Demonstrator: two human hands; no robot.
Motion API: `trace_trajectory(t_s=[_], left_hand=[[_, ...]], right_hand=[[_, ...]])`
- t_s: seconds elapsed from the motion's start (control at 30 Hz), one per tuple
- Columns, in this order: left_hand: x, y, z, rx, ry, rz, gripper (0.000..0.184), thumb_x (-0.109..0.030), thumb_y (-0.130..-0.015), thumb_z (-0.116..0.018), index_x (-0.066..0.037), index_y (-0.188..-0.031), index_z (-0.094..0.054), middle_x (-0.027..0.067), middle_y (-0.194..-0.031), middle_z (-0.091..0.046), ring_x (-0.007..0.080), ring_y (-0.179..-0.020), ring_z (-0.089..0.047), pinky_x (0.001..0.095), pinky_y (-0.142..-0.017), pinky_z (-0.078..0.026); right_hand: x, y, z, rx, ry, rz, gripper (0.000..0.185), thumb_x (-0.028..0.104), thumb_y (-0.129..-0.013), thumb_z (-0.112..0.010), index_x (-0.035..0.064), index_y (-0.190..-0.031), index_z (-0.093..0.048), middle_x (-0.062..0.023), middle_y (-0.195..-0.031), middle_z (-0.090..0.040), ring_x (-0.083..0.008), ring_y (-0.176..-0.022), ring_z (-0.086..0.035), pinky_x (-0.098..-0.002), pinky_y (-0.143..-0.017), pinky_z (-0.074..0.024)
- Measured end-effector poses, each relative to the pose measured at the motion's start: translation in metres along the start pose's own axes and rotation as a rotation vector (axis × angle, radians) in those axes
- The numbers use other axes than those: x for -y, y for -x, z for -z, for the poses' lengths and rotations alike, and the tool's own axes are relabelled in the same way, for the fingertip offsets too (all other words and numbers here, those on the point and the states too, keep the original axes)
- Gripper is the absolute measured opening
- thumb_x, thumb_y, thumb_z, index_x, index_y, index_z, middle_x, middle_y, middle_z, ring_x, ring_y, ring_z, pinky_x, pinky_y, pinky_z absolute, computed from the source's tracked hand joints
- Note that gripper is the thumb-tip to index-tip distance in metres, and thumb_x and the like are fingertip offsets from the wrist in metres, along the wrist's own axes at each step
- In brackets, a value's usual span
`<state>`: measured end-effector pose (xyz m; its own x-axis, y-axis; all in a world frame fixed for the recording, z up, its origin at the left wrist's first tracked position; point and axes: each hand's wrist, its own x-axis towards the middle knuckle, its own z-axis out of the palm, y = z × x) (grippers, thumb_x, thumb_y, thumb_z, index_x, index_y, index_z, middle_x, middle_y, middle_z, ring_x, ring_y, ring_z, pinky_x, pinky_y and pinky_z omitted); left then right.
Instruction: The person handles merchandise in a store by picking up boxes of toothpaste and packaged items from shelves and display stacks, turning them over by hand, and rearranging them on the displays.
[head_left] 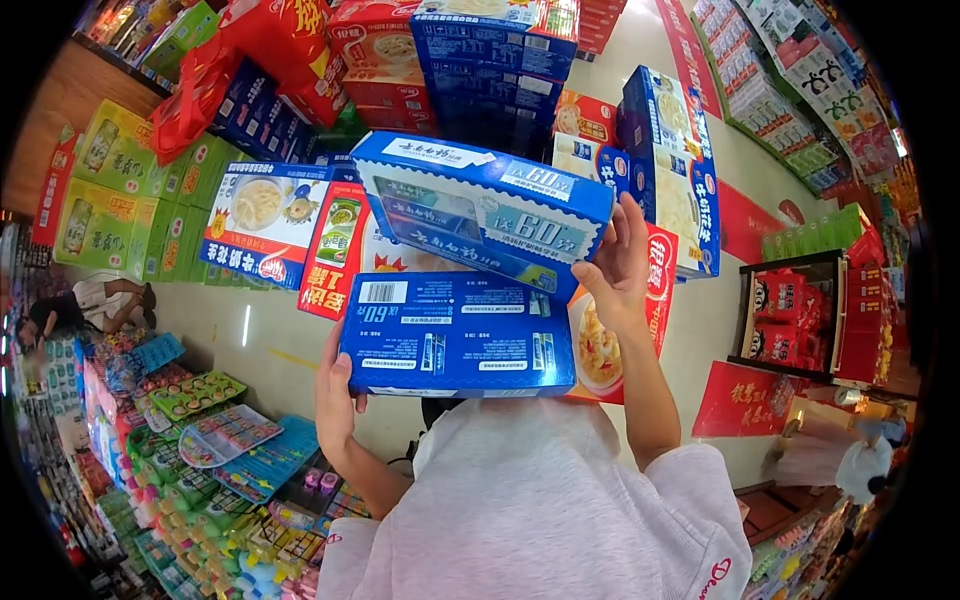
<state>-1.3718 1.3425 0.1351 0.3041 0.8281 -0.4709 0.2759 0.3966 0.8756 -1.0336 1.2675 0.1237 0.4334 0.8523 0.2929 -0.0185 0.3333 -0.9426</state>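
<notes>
Two blue boxes are in my hands. My left hand [343,385] grips the left edge of the lower blue box [460,335], which shows a barcode and white print on its upper face. Above and partly behind it, the other blue box [490,220], marked "60", is tilted down toward the right. My right hand [617,270] holds that box at its right end, with the thumb on the near face and the fingers over the end. The near edge of the tilted box meets or overlaps the far edge of the lower one.
Stacked blue cartons [495,80] rise ahead, with green boxes [130,210] at the left and another blue stack [675,170] at the right. A red-and-white box [650,310] lies beneath my right hand. Two people are farther off, left and right.
</notes>
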Motion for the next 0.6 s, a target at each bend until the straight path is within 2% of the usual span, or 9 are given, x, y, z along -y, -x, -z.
trace_trajectory(t_s=[0.1, 0.13, 0.2, 0.23, 0.3, 0.43, 0.5, 0.53, 0.6], left_hand=[[0.007, -0.003, 0.001, 0.009, 0.227, -0.121, 0.085, -0.050, -0.081, -0.063, -0.001, -0.142, -0.028, 0.0049, -0.097, -0.058, 0.0052, -0.057, -0.050, 0.0177, -0.041, -0.034], [0.008, -0.002, 0.002, 0.012, 0.223, -0.117, 0.085, -0.050, -0.081, -0.063, -0.001, -0.142, -0.028, 0.0049, -0.097, -0.058, 0.0052, -0.057, -0.050, 0.0177, -0.041, -0.034], [0.009, 0.000, 0.003, 0.150, 0.144, -0.312, 0.097, -0.035, -0.070, -0.081, -0.002, -0.143, -0.026, 0.0071, -0.115, -0.054, 0.0113, -0.082, -0.059, 0.0209, -0.061, -0.047], [0.008, -0.002, 0.002, 0.153, 0.141, -0.310, 0.097, -0.035, -0.070, -0.081, -0.002, -0.143, -0.026, 0.0071, -0.115, -0.054, 0.0113, -0.082, -0.059, 0.0209, -0.061, -0.047], [0.009, -0.005, 0.002, 0.127, 0.047, -0.389, 0.099, -0.008, -0.064, -0.082, -0.003, -0.144, -0.024, 0.0072, -0.124, -0.050, 0.0143, -0.102, -0.054, 0.0275, -0.085, -0.045], [0.028, -0.021, 0.018, -0.011, -0.195, -0.343, 0.101, -0.008, -0.062, -0.083, -0.002, -0.144, -0.024, 0.0095, -0.130, -0.046, 0.0155, -0.112, -0.049, 0.0303, -0.096, -0.040], [0.027, -0.029, 0.020, -0.106, -0.410, -0.441, 0.104, -0.019, -0.055, -0.088, -0.003, -0.140, -0.031, 0.0156, -0.127, -0.047, 0.0283, -0.118, -0.047, 0.0358, -0.098, -0.038], [0.024, -0.032, 0.019, -0.106, -0.411, -0.442, 0.104, -0.019, -0.055, -0.088, -0.003, -0.140, -0.031, 0.0156, -0.127, -0.047, 0.0283, -0.118, -0.047, 0.0358, -0.098, -0.038], [0.017, -0.037, 0.017, -0.173, -0.582, -0.766, 0.085, -0.019, -0.055, -0.087, -0.006, -0.127, -0.044, 0.0177, -0.125, -0.048, 0.0344, -0.120, -0.047, 0.0402, -0.100, -0.036]], right_hand=[[0.001, -0.004, -0.002, -0.046, 0.016, -0.051, 0.086, 0.008, -0.080, -0.067, 0.0099, -0.146, -0.012, -0.0169, -0.136, -0.037, -0.0279, -0.127, -0.039, -0.0412, -0.106, -0.0312], [0.001, -0.006, -0.002, -0.052, 0.016, -0.054, 0.086, 0.008, -0.080, -0.067, 0.0099, -0.146, -0.012, -0.0169, -0.136, -0.037, -0.0279, -0.127, -0.039, -0.0412, -0.106, -0.0312], [0.001, -0.012, -0.003, -0.040, 0.043, -0.087, 0.089, 0.011, -0.080, -0.068, 0.0104, -0.147, -0.009, -0.0178, -0.135, -0.038, -0.0283, -0.126, -0.040, -0.0416, -0.106, -0.0307], [0.001, -0.014, -0.002, -0.044, 0.042, -0.088, 0.089, 0.011, -0.080, -0.068, 0.0104, -0.147, -0.009, -0.0178, -0.135, -0.038, -0.0283, -0.126, -0.040, -0.0416, -0.106, -0.0307], [0.000, -0.016, 0.000, -0.034, 0.039, -0.102, 0.090, 0.011, -0.080, -0.069, 0.0112, -0.147, -0.009, -0.0186, -0.135, -0.038, -0.0283, -0.125, -0.041, -0.0415, -0.106, -0.0313], [-0.002, -0.016, 0.003, -0.025, 0.025, -0.092, 0.090, 0.010, -0.080, -0.068, 0.0114, -0.147, -0.008, -0.0189, -0.134, -0.039, -0.0281, -0.125, -0.042, -0.0403, -0.105, -0.0324], [-0.002, -0.015, 0.003, -0.004, -0.026, -0.114, 0.089, 0.007, -0.081, -0.067, 0.0108, -0.148, -0.007, -0.0192, -0.133, -0.042, -0.0283, -0.125, -0.043, -0.0398, -0.104, -0.0333], [-0.004, -0.015, 0.004, -0.005, -0.027, -0.114, 0.089, 0.007, -0.081, -0.067, 0.0108, -0.148, -0.007, -0.0192, -0.133, -0.042, -0.0283, -0.125, -0.043, -0.0398, -0.104, -0.0333], [-0.008, -0.016, 0.004, -0.022, -0.043, -0.041, 0.088, 0.003, -0.082, -0.064, 0.0108, -0.148, -0.006, -0.0193, -0.132, -0.044, -0.0283, -0.125, -0.043, -0.0398, -0.104, -0.0338]])
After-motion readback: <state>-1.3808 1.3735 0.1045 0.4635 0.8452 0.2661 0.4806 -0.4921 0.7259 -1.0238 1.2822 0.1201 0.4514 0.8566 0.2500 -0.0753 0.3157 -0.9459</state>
